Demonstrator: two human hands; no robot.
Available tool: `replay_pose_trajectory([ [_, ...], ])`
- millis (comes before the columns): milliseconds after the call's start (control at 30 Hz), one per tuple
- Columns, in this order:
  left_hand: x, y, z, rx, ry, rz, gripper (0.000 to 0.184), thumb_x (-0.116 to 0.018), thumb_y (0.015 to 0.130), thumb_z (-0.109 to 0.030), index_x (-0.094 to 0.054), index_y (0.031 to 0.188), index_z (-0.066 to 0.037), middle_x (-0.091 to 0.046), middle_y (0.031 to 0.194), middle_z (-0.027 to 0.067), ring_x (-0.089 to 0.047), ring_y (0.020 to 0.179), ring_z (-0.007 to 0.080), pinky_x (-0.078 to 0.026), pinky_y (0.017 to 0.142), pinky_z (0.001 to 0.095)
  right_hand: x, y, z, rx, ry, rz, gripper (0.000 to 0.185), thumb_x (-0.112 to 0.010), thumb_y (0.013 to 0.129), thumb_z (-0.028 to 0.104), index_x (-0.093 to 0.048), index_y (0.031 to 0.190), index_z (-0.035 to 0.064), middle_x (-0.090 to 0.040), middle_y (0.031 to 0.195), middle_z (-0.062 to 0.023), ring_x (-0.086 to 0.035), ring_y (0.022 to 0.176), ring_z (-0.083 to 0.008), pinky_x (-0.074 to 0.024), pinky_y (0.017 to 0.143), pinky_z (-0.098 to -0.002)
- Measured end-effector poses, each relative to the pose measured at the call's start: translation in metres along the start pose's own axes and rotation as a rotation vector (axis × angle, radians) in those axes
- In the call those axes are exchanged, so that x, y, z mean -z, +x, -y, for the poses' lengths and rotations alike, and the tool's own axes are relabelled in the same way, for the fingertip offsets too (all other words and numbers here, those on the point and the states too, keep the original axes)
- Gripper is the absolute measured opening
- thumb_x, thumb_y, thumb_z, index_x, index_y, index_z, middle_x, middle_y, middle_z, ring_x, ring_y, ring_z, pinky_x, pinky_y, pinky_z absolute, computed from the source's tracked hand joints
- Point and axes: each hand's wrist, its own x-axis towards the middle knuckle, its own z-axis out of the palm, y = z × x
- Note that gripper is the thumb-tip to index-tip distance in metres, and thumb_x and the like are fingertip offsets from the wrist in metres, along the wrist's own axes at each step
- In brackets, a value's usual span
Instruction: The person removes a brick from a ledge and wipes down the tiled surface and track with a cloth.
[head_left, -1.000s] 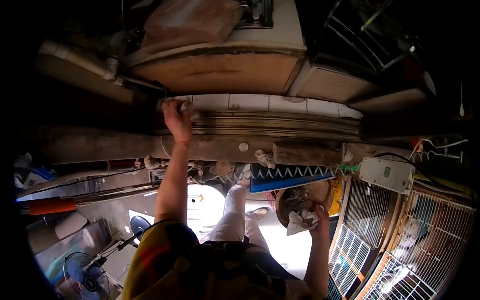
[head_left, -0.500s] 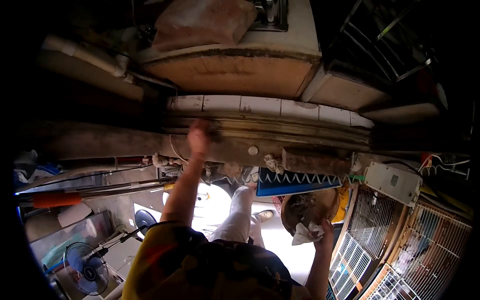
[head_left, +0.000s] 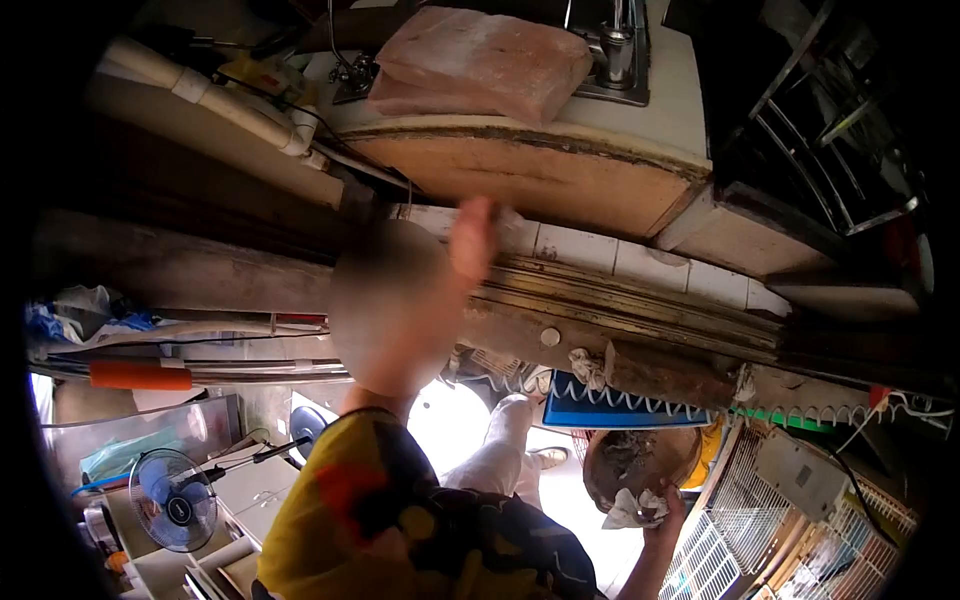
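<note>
My left hand (head_left: 473, 240) is raised in front of the white tiles (head_left: 575, 246), over the grooved ledge. Its fingers look curled, with a pale smear beside them that I cannot identify. Motion and a blurred patch soften the hand and forearm. Lower right, my right hand (head_left: 673, 508) grips the rim of a round brown basin (head_left: 597, 470). Dark grey debris (head_left: 630, 450) lies in the basin. A crumpled white tissue (head_left: 625, 510) sits at its near edge, next to my right fingers.
Grooved metal rails (head_left: 620, 303) run along the ledge, with a brick (head_left: 665, 375) and coiled hose below. A pinkish slab (head_left: 480, 62) rests on the counter by a sink. A fan (head_left: 172, 498) stands lower left; wire cages (head_left: 745, 530) stand lower right.
My left hand has lifted from the grooved ledge toward the tiles, up and to the right. The view has shifted and tilted. My right hand still holds the basin.
</note>
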Motion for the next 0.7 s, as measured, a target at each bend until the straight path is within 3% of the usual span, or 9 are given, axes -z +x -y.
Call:
replay_pose_trajectory([
  [33,0.025,0.022,-0.016,0.226,-0.283,-0.060,0.024,-0.058,0.075,0.002,-0.056,0.098,-0.004,-0.055,0.100,0.0148,-0.052,0.088,0.0328,-0.044,0.074,0.0414,-0.004,0.004,-0.001,0.013,0.001,-0.001,0.031,-0.059,0.080,0.012,-0.053,0.107,-0.0034,-0.059,0.101,-0.0138,-0.060,0.088,-0.0263,-0.0511,0.075,-0.0370],
  [100,0.078,0.058,-0.003,-0.507,1.146,0.008,0.023,-0.056,0.079,-0.010,-0.056,0.101,-0.006,-0.056,0.089,0.0138,-0.054,0.086,0.0327,-0.046,0.072,0.0428,-0.003,0.010,-0.006,0.052,0.004,-0.021,0.033,-0.060,0.079,0.011,-0.052,0.107,-0.0038,-0.059,0.101,-0.0140,-0.059,0.089,-0.0266,-0.0503,0.077,-0.0374],
  [200,0.113,0.079,0.030,0.029,0.953,-0.020,0.028,-0.056,0.083,-0.022,-0.057,0.107,-0.009,-0.058,0.096,0.0155,-0.056,0.091,0.0302,-0.048,0.072,0.0412,-0.005,0.021,-0.009,0.010,-0.002,-0.029,0.031,-0.061,0.079,0.011,-0.054,0.105,-0.0036,-0.060,0.097,-0.0134,-0.059,0.087,-0.0251,-0.0494,0.077,-0.0361],
  [267,0.120,0.074,0.038,0.168,1.570,0.132,0.029,-0.057,0.082,-0.026,-0.060,0.106,-0.009,-0.059,0.093,0.0172,-0.057,0.089,0.0297,-0.048,0.071,0.0401,-0.018,0.022,-0.007,0.031,-0.015,0.002,0.030,-0.061,0.079,0.012,-0.054,0.105,-0.0031,-0.060,0.095,-0.0129,-0.059,0.086,-0.0246,-0.0493,0.077,-0.0360],
  [400,0.043,0.064,0.029,0.091,1.348,0.312,0.014,-0.059,0.077,-0.019,-0.065,0.080,-0.006,-0.062,0.073,0.0163,-0.061,0.075,0.0322,-0.050,0.069,0.0416,-0.035,0.018,-0.007,0.019,-0.043,0.004,0.030,-0.062,0.078,0.013,-0.055,0.103,-0.0022,-0.059,0.094,-0.0122,-0.058,0.087,-0.0239,-0.0491,0.077,-0.0361],
  [433,0.029,0.060,0.069,-0.104,1.182,0.211,0.009,-0.059,0.073,-0.013,-0.064,0.079,-0.007,-0.062,0.077,0.0175,-0.061,0.077,0.0338,-0.049,0.068,0.0435,-0.035,0.021,-0.008,0.007,-0.041,0.005,0.031,-0.062,0.077,0.013,-0.055,0.103,-0.0021,-0.059,0.095,-0.0121,-0.058,0.087,-0.0238,-0.0491,0.077,-0.0360],
  [500,-0.021,0.035,0.016,0.008,1.259,0.351,0.016,-0.056,0.068,-0.001,-0.062,0.083,-0.007,-0.061,0.080,0.0179,-0.059,0.079,0.0354,-0.049,0.069,0.0444,-0.035,0.023,-0.013,0.046,-0.059,-0.025,0.031,-0.061,0.078,0.014,-0.054,0.105,-0.0016,-0.058,0.097,-0.0116,-0.058,0.088,-0.0236,-0.0485,0.078,-0.0359],
  [633,0.030,0.052,0.063,-0.286,1.200,0.330,0.023,-0.059,0.066,0.003,-0.062,0.085,-0.010,-0.062,0.084,0.0167,-0.059,0.083,0.0352,-0.049,0.069,0.0433,-0.060,0.023,-0.007,0.076,-0.091,-0.019,0.035,-0.060,0.080,0.017,-0.051,0.110,-0.0010,-0.058,0.098,-0.0105,-0.058,0.088,-0.0221,-0.0479,0.078,-0.0347],
  [700,0.096,0.074,0.100,-0.051,0.836,0.111,0.024,-0.059,0.067,0.003,-0.062,0.087,-0.010,-0.062,0.086,0.0166,-0.059,0.084,0.0353,-0.049,0.070,0.0424,-0.060,0.026,-0.003,0.065,-0.080,-0.028,0.038,-0.060,0.079,0.016,-0.050,0.112,-0.0017,-0.057,0.102,-0.0125,-0.058,0.091,-0.0245,-0.0478,0.080,-0.0368],
])
